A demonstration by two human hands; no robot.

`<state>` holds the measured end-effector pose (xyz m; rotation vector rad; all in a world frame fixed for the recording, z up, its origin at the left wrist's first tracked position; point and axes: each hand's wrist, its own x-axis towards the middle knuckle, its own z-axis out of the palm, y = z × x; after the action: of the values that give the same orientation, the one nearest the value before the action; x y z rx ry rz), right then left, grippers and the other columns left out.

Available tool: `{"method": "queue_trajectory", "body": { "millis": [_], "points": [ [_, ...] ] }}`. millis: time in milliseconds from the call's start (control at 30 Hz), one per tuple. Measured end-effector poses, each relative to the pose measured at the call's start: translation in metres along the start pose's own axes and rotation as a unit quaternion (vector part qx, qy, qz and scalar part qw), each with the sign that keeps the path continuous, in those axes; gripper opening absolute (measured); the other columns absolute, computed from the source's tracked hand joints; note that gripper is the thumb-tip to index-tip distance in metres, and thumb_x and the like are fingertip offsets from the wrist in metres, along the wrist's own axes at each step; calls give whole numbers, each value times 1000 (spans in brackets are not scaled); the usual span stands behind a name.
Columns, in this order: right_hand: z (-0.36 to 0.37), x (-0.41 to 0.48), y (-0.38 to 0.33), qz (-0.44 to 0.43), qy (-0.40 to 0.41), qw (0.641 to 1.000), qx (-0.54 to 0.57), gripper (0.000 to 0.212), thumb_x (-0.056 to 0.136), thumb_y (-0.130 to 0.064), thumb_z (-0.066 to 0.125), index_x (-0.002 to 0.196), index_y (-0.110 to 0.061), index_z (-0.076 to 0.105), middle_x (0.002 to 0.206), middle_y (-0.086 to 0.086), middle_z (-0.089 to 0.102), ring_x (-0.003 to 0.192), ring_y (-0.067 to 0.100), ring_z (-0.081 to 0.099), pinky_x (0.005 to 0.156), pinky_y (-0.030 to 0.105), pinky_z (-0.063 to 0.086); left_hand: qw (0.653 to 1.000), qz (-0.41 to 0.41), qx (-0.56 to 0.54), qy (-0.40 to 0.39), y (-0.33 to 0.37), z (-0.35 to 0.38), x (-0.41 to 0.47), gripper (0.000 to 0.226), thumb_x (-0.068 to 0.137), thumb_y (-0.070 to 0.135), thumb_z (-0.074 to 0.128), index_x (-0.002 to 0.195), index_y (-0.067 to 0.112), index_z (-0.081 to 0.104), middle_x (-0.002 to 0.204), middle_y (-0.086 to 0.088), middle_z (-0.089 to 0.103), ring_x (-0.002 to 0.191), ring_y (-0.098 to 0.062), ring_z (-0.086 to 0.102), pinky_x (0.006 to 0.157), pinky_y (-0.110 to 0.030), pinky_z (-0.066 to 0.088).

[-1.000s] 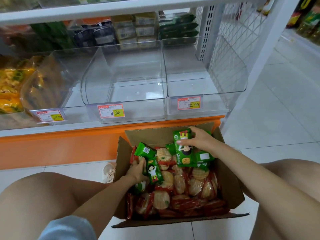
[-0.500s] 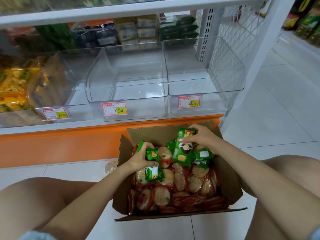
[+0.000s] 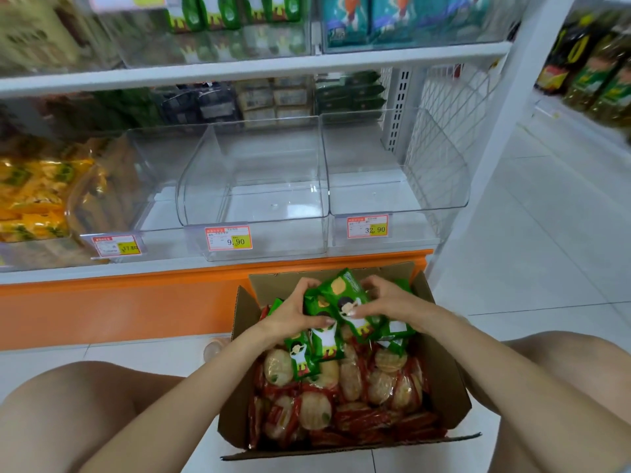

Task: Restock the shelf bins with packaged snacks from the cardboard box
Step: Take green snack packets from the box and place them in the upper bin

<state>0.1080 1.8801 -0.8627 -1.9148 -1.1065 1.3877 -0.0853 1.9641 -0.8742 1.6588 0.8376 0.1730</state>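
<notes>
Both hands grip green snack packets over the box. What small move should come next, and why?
Probably lift the green packets straight up, clear of the cardboard box. The left hand and right hand grip them together as one bundle, and the clear bin above, tagged 9.90, holds nothing.

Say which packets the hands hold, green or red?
The green packets, bunched between the left hand and right hand; the red packets lie loose in the cardboard box.

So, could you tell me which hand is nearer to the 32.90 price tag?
Right. The right hand grips green packets almost straight below the 32.90 price tag; the left hand is further to the left.
</notes>
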Motion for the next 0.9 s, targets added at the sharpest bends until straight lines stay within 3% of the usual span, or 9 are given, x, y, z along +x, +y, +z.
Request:
{"method": "queue_trajectory", "body": {
  "millis": [133, 300, 367, 433, 533, 567, 633, 733, 900],
  "points": [
    [12, -13, -14, -61, -11, 997, 40, 72, 71, -28, 81, 130, -27, 40, 118, -9, 60, 110, 7, 58, 101, 31, 44, 996, 43, 81, -11, 23, -18, -12, 59, 78, 11, 74, 120, 26, 35, 114, 0, 54, 94, -17, 64, 84, -30, 53],
    [-2, -39, -56, -120, 59, 988, 83, 42, 78, -31, 75, 114, -31, 52, 107, -14, 64, 100, 3, 60, 80, 13, 47, 988, 95, 111, 51, 72, -60, -33, 63, 75, 7, 76, 115, 35, 36, 90, -13, 66, 79, -23, 68, 80, -46, 55],
    [-9, -49, -79, -140, 75, 981, 109, 35, 81, -26, 72, 110, -28, 54, 102, -11, 66, 92, 2, 61, 71, 13, 47, 980, 119, 141, 77, 96, -72, -43, 67, 74, 8, 77, 121, 33, 35, 88, -16, 66, 80, -26, 67, 79, -43, 55],
    [-17, -59, -104, -169, 92, 975, 114, 42, 81, -22, 73, 117, -21, 52, 108, -4, 66, 95, 7, 62, 74, 18, 50, 970, 148, 166, 98, 122, -83, -54, 69, 74, 10, 77, 124, 30, 34, 88, -11, 66, 81, -22, 67, 76, -37, 54],
    [-30, -80, -155, -231, 121, 958, 122, 45, 77, -10, 75, 112, -15, 46, 104, -3, 64, 90, 8, 63, 68, 15, 52, 943, 221, 204, 144, 167, -101, -75, 66, 73, 12, 78, 121, 32, 37, 103, -1, 60, 84, -15, 63, 73, -32, 54],
    [-35, -86, -176, -256, 136, 950, 120, 48, 74, -9, 77, 108, -17, 43, 105, -2, 63, 94, 10, 62, 76, 18, 54, 933, 246, 206, 165, 183, -109, -81, 63, 73, 12, 78, 119, 31, 39, 107, 1, 58, 85, -13, 61, 73, -30, 53],
    [-45, -97, -217, -318, 171, 928, 91, 60, 61, -23, 87, 105, -26, 46, 112, 2, 65, 109, 18, 60, 95, 37, 50, 907, 301, 209, 206, 216, -125, -95, 59, 72, 10, 78, 117, 28, 43, 111, 3, 56, 89, -11, 59, 78, -25, 51],
    [-58, -108, -272, -395, 216, 892, 39, 65, 41, -48, 87, 95, -49, 50, 116, 4, 65, 117, 24, 57, 99, 50, 46, 857, 376, 248, 250, 263, -151, -113, 59, 72, 13, 79, 118, 26, 45, 119, 0, 55, 105, -16, 58, 88, -28, 49],
    [-75, -126, -350, -466, 311, 828, -22, 63, 62, -24, 86, 104, -25, 39, 101, -1, 56, 94, 22, 58, 85, 43, 50, 796, 435, 274, 319, 328, -195, -120, 58, 72, 15, 78, 121, 19, 47, 114, 2, 55, 104, -16, 59, 88, -30, 51]
  ]
}}
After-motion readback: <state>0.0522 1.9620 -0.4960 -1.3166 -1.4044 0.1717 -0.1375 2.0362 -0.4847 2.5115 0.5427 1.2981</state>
